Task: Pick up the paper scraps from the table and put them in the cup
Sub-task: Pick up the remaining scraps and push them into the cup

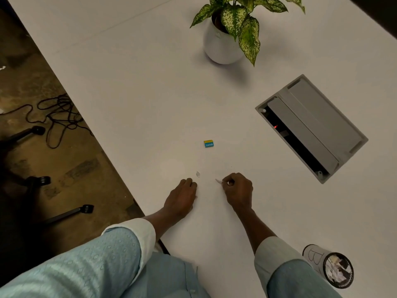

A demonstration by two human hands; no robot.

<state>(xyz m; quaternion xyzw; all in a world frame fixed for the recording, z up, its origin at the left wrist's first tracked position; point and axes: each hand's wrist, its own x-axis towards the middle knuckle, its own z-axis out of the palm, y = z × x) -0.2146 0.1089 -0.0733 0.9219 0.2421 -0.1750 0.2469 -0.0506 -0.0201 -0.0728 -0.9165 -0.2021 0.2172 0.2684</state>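
My right hand (237, 190) is closed, pinching a thin white paper scrap (219, 181) that sticks out to the left of its fingers. My left hand (182, 195) rests knuckles-up on the white table (129, 82), fingers curled; I cannot see anything in it. A small pale paper scrap (197, 174) lies on the table just beyond my left fingertips. A blue and yellow scrap (208, 143) lies farther out, in the middle. The cup (330, 267) stands at the near right by my right sleeve and holds several crumpled scraps.
A potted plant in a white pot (221, 44) stands at the far side. A grey cable box (311, 127) with its lid open is set into the table at the right. The table's left edge drops to a floor with cables (58, 117) and chair legs (71, 212).
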